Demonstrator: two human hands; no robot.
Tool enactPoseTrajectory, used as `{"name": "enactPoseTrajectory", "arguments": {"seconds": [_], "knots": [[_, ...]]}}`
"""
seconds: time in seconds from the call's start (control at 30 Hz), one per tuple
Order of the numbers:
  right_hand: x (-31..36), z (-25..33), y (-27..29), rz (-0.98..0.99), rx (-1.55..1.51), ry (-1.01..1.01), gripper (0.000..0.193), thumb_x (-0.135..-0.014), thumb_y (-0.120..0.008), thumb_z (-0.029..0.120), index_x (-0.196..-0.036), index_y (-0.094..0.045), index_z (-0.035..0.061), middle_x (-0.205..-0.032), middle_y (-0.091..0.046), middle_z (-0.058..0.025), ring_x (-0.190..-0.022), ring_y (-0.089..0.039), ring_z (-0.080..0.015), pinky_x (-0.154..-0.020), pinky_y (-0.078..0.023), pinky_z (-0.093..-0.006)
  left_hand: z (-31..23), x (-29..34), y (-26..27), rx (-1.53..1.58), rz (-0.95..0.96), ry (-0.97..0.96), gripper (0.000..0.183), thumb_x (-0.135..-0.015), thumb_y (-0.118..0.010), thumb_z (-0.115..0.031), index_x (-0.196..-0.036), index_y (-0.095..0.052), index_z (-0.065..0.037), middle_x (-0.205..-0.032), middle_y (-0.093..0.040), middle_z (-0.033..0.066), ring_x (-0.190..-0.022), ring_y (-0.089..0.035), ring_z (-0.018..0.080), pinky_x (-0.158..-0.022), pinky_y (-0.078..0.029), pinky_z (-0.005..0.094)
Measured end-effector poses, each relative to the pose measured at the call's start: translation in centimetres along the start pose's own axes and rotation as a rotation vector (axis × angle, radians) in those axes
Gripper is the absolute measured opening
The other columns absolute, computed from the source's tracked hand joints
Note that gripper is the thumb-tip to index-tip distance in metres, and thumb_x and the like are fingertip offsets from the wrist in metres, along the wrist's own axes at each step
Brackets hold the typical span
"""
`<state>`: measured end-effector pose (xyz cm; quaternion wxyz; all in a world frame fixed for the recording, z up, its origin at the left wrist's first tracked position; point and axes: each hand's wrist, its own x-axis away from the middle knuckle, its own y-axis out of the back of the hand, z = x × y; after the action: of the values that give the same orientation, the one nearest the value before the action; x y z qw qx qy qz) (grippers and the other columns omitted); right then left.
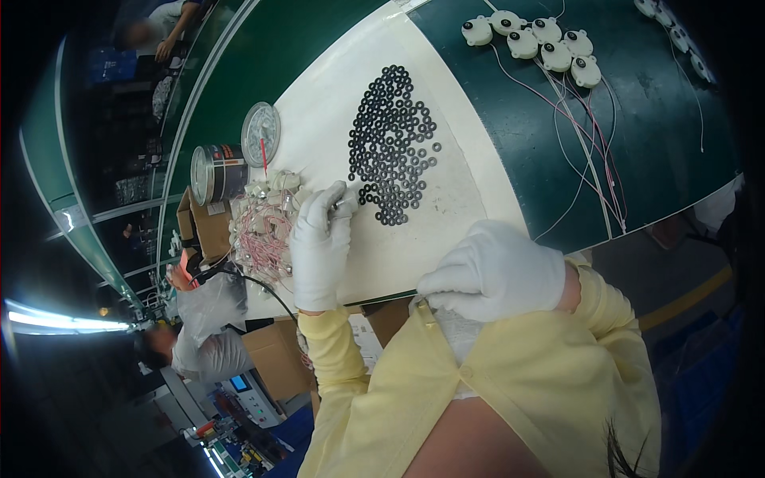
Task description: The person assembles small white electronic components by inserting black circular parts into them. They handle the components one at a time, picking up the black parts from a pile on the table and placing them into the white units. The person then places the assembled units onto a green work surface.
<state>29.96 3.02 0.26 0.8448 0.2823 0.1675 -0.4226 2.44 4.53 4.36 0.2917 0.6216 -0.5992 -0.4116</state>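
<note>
My left hand, in a white glove, is raised at the left side of the white work sheet. Its fingers are bent together beside many small black rings spread flat on the sheet. Whatever those fingertips hold, if anything, is too small to make out. In a matching glove, my right hand hovers over the table's near edge, close to my body. Its fingers are curled and closed, and their grip is hidden. Just left of my left hand lies a heap of white parts with pink and white wires.
An open tin can and its round lid stand at the left, near a cardboard box. Several white round parts with wires lie on the green table at far right. Other people work at the left.
</note>
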Motion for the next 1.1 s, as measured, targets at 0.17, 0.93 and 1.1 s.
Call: {"name": "enactPoseTrajectory", "arguments": {"seconds": [0.17,0.93,1.1], "knots": [[0.0,0.0,0.1,0.0,0.009,0.004,0.014,-0.085,-0.073,0.024,-0.09,-0.075,0.0117,-0.072,-0.071,-0.0053,-0.061,-0.067,-0.026,-0.056,-0.05,-0.0385,-0.9,-2.1,1.0,-0.154,0.072,-0.247,0.023,-0.089,-0.073,-0.003,-0.111,-0.069,-0.006,-0.095,-0.071,0.0099,-0.077,-0.071,0.0272,-0.068,-0.057,0.0366],[0.1,-0.1,0.0,-0.018,-0.005,0.013,0.015,-0.082,-0.076,0.021,-0.096,-0.075,0.0147,-0.072,-0.07,-0.0026,-0.059,-0.064,-0.0252,-0.053,-0.046,-0.0375,-0.9,-4.5,2.3,-0.205,0.265,-0.343,0.02,-0.083,-0.076,-0.008,-0.104,-0.073,-0.01,-0.091,-0.073,0.0094,-0.076,-0.071,0.0289,-0.067,-0.057,0.0369],[0.2,-0.3,-0.3,-0.034,-0.01,0.023,0.017,-0.082,-0.077,0.02,-0.098,-0.076,0.0163,-0.073,-0.071,-0.0011,-0.059,-0.063,-0.0242,-0.052,-0.043,-0.036,-2.2,-4.2,3.8,-0.448,0.449,-0.358,0.02,-0.086,-0.074,-0.009,-0.106,-0.072,-0.01,-0.092,-0.073,0.0095,-0.074,-0.071,0.0255,-0.063,-0.056,0.0348]]}}
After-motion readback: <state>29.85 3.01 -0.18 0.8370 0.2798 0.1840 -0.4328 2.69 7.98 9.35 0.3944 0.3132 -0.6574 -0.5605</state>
